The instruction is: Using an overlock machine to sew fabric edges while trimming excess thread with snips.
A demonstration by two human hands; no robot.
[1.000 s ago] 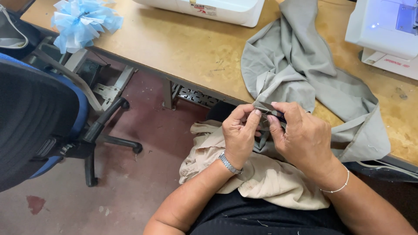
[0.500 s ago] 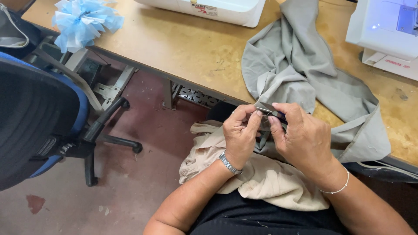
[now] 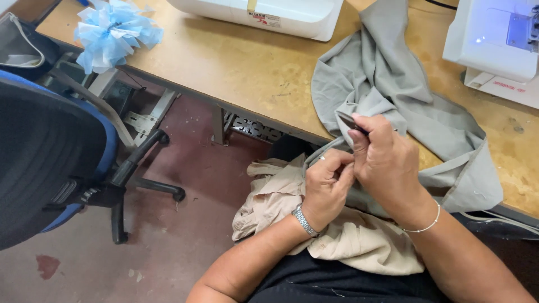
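Fabric, grey (image 3: 393, 95), lay spread over the near edge of the wooden tabletop (image 3: 241, 67), one fold drawn down toward the lap so that both hands could work it close to the body. Right hand (image 3: 387, 163) was raised at the tabletop's edge, its grip pressed together on a small dark tool (image 3: 352, 122), possibly a seam ripper or snips, though too little of it showed to tell; the tool's tip met a bunched corner of the grey fabric. Left hand (image 3: 327, 188), just beside and touching the right, had its grip pinching a narrow grey edge or cord of the same fabric, apparently to keep it taut against the tool. Beige cloth (image 3: 292, 207) rested crumpled in the lap beneath both hands, serving as a bed under the work. White sewing machine (image 3: 264, 15) stood at the far edge of the tabletop; a second white machine (image 3: 494, 45) stood to the right. Blue ruffled bundle (image 3: 112, 31) sat at the tabletop's left corner, well apart. Blue-backed office chair (image 3: 50, 163) stood on the red floor at left.
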